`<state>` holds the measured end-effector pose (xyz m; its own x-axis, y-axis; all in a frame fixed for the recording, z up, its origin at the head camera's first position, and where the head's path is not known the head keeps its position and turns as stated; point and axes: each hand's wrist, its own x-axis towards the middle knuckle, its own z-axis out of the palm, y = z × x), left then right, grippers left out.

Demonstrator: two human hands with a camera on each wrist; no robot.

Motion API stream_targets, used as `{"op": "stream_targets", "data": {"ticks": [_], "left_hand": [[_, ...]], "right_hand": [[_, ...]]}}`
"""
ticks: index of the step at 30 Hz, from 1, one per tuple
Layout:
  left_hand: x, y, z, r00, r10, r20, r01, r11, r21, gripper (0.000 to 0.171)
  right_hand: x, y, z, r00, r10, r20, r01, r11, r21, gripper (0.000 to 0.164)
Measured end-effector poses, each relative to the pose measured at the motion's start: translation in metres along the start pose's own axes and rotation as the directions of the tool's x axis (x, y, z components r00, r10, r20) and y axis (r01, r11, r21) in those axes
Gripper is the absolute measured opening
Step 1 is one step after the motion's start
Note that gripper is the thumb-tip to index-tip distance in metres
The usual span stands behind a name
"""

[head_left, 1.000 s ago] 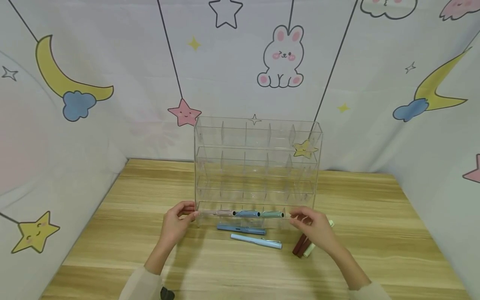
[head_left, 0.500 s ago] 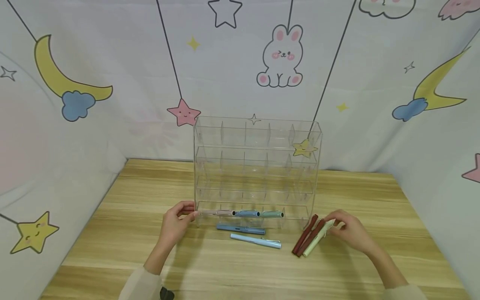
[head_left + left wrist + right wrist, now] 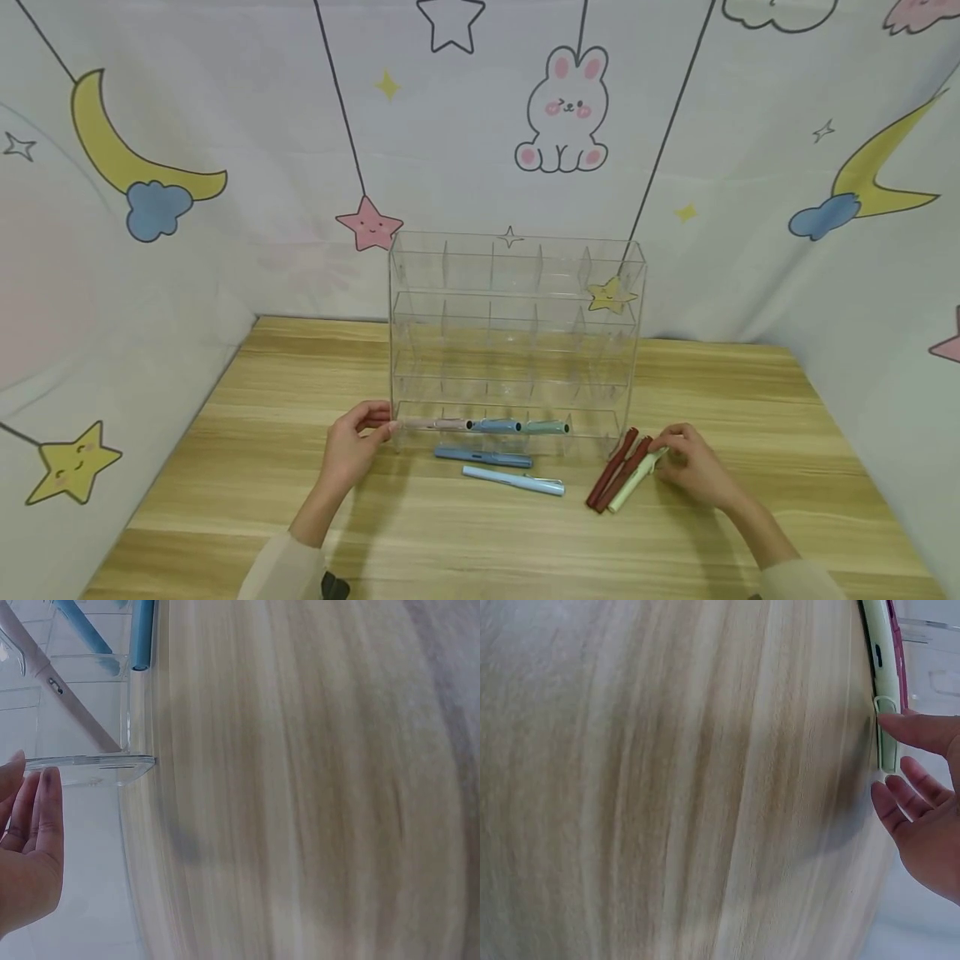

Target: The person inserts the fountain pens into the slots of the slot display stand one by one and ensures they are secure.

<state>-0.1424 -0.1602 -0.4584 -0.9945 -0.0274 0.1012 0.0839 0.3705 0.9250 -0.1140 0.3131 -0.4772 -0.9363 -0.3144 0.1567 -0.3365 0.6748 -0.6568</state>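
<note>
A clear acrylic pen rack [image 3: 510,392] with rows of compartments stands on the table. My left hand [image 3: 356,437] grips its left side panel, thumb and fingers either side of the edge in the left wrist view. Lying across the lowest tier are a pale pink pen [image 3: 450,424], a blue pen [image 3: 497,426] and a green pen [image 3: 546,427]. On the right, my right hand [image 3: 693,467] pinches the clip end of a pale green pen [image 3: 633,486], thumb against its cap in the right wrist view. Two dark red pens [image 3: 613,467] [image 3: 624,475] lie beside it, slanted the same way.
In front of the rack lie a darker blue pen [image 3: 483,457] and a light blue pen [image 3: 512,481]. A white cloth backdrop [image 3: 300,167] with printed stars and moons encloses the wooden table [image 3: 465,550]. A small black object [image 3: 334,587] shows by the left sleeve.
My right hand has left the rack's lower right front and moved right to the pale green pen, whose clip end has shifted slightly. My left hand has stayed on the rack.
</note>
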Motion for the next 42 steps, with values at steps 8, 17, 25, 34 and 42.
{"op": "stream_targets", "data": {"ticks": [8,17,25,34,42], "left_hand": [[0.0,0.001,0.0,1.0,0.007,-0.004,-0.007,1.0,-0.007,0.023],[0.001,0.001,0.0,1.0,-0.017,0.0,0.017,1.0,-0.017,0.022],[0.002,0.001,0.001,1.0,-0.019,0.002,0.019,1.0,-0.015,0.023],[0.001,0.0,0.001,1.0,-0.014,-0.003,0.014,1.0,-0.006,0.023],[0.0,0.002,0.0,1.0,-0.02,-0.004,0.02,1.0,0.004,0.023]], "right_hand": [[-0.001,0.004,0.003,0.999,-0.052,-0.006,0.051,0.998,-0.026,0.029],[-0.013,0.011,-0.001,0.999,-0.048,0.015,0.048,0.998,-0.032,0.026],[-0.023,0.018,-0.005,0.997,-0.078,0.0,0.078,0.996,-0.045,0.026],[-0.031,0.02,-0.013,0.992,-0.09,0.085,0.087,0.995,0.038,0.022],[-0.029,0.0,-0.027,0.993,-0.087,0.073,0.08,0.992,0.099,0.02]]}}
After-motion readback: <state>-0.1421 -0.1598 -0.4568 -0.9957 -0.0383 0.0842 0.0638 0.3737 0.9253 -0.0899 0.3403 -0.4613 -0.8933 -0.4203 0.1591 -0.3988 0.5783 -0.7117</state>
